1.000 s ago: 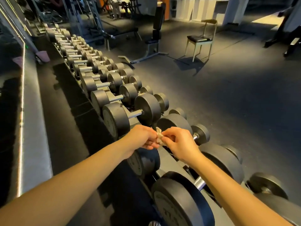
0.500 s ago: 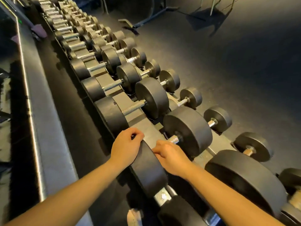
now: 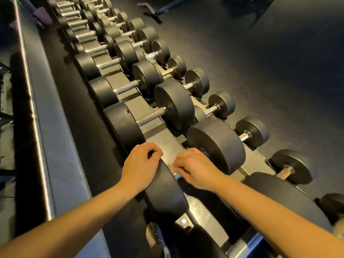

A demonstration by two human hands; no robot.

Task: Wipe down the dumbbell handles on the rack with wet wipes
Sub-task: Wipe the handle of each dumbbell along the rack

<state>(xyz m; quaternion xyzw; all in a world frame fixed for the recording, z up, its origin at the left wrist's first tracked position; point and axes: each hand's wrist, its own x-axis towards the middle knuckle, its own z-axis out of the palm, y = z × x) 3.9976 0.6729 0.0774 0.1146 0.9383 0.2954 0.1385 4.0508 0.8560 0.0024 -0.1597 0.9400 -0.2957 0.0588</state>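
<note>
Dark rubber gym floor (image 3: 270,71) fills the rt side. A grey ledge (image 3: 55,146) w/ a lit strip runs down the left, and the long rack (image 3: 137,107) stretches away from me btwn them.

Right grip (image 3: 195,168) is closed round the handle (image 3: 177,176) of the near dumbbell (image 3: 165,194). Its fingers curl over the bar, and only a short chrome stub shows at the bar's left end. That hand is motion-blurred, so I can't make out a wipe under it.

Left grip (image 3: 141,164) sits on top of the same dumbbell's left head, fingers hooked over its far rim, holding it. The dumbbell's rt head is the big black disc just beyond the right grip.

Next dumbbell up (image 3: 175,103) lies parallel on the top tier, its knurled bar bare and apart from both grips. More pairs line up behind it, smaller w/ distance.

Small dumbbells (image 3: 221,104) sit on the lower front tier, on the floor side. A bench base shows at top centre, too dark for detail.
</note>
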